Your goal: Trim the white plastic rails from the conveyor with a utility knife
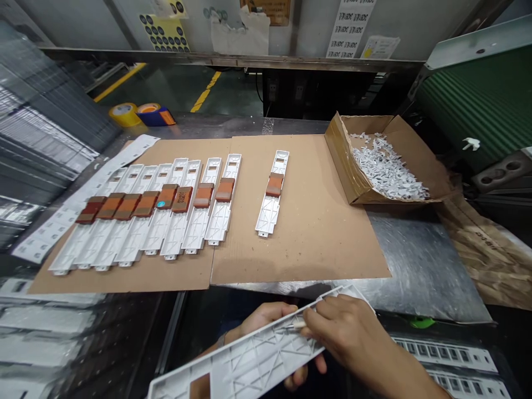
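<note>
At the near edge of the table, just below it, you've got the long white frame (253,357) across both hands. Your left hand (262,317) is clamped on it from underneath, fingers wrapped round the lower rim. Your right hand (353,332) sits on top, fingertips pinched on a small white piece (300,325) that touches the frame's upper rail.

Doing this step well, as I judge it: hold the frame flat and brace it from below right under the pinch so it doesn't flex. Line the piece up square with its slot and press straight, not at a slant. The frame is thin and ribbed, so twisting looks like the main risk.

Eight more frames (166,213) lie side by side on the cardboard sheet (324,238) toward the left edge, each with a brown block (145,204) across its middle. One frame (273,191) lies apart near the centre. A carton (419,160) of small white pieces sits at the far right corner, tape rolls (137,113) at the far left corner.

Writing: one block (182,198) has dark characters, unreadable, and the next has a teal sticker (161,204), blank as far as I can tell. The wall notices (348,25) have print too small to read, and no brand shows
</note>
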Demonstrator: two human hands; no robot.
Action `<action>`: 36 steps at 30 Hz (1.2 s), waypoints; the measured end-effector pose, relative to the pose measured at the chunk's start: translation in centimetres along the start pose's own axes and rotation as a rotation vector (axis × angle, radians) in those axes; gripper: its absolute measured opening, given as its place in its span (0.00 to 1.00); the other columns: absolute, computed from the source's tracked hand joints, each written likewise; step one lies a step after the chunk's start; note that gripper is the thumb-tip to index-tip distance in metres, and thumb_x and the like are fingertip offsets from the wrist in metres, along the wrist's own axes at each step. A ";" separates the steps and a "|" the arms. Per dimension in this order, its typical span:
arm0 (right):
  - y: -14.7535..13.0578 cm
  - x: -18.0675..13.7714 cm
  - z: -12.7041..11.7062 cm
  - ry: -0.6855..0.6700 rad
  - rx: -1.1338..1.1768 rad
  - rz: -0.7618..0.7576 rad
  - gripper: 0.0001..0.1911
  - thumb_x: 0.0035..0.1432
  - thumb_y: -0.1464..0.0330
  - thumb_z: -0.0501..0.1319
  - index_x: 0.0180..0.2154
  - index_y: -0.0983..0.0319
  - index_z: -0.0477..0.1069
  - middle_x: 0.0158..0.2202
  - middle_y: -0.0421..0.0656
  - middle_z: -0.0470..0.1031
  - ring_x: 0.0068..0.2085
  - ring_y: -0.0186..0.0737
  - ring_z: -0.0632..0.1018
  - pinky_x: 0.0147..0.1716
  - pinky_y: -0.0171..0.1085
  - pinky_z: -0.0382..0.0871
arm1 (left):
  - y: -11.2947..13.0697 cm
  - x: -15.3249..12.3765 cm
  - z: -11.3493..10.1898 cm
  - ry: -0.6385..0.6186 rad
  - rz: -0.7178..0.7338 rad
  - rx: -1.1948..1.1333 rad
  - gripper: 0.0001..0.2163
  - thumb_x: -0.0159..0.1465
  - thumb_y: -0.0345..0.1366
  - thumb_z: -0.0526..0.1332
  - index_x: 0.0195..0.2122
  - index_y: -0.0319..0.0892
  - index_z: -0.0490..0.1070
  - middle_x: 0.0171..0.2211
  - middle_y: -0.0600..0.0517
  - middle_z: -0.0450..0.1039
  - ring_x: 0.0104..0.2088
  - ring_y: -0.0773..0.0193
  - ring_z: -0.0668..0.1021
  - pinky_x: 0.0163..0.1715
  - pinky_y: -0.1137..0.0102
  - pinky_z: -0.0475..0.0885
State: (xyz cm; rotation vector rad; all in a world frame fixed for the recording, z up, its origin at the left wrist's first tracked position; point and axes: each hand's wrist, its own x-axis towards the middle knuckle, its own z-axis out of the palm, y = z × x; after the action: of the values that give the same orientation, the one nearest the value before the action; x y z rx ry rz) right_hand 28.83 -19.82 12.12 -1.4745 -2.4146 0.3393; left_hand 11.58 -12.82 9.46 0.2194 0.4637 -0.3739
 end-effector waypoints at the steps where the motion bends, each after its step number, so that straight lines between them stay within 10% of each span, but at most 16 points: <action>1: -0.1 0.0 0.1 0.006 -0.004 0.008 0.13 0.64 0.68 0.52 0.26 0.60 0.60 0.21 0.35 0.67 0.22 0.33 0.66 0.25 0.36 0.50 | 0.1 0.0 0.0 0.005 0.001 0.002 0.33 0.65 0.43 0.33 0.32 0.26 0.75 0.17 0.47 0.72 0.18 0.66 0.74 0.22 0.75 0.64; 28: 0.4 0.7 0.1 0.206 0.082 0.021 0.11 0.65 0.70 0.50 0.31 0.61 0.66 0.22 0.39 0.66 0.24 0.35 0.67 0.25 0.35 0.55 | 1.1 -1.5 0.7 0.094 0.151 -0.034 0.32 0.66 0.41 0.34 0.31 0.28 0.76 0.18 0.48 0.71 0.18 0.68 0.71 0.20 0.75 0.63; 36: 3.9 -2.1 0.8 0.745 0.060 0.891 0.14 0.64 0.65 0.49 0.48 0.60 0.66 0.44 0.49 0.71 0.44 0.51 0.73 0.44 0.45 0.64 | 1.1 -3.5 1.9 0.139 0.409 -0.005 0.20 0.58 0.47 0.55 0.36 0.35 0.77 0.27 0.46 0.75 0.28 0.62 0.75 0.32 0.70 0.67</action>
State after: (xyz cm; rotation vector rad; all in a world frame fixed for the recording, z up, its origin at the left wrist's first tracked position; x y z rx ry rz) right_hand 32.71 -20.01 9.77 -2.0876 -1.0984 0.0085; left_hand 9.82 -11.32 12.89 0.3295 0.5424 0.0428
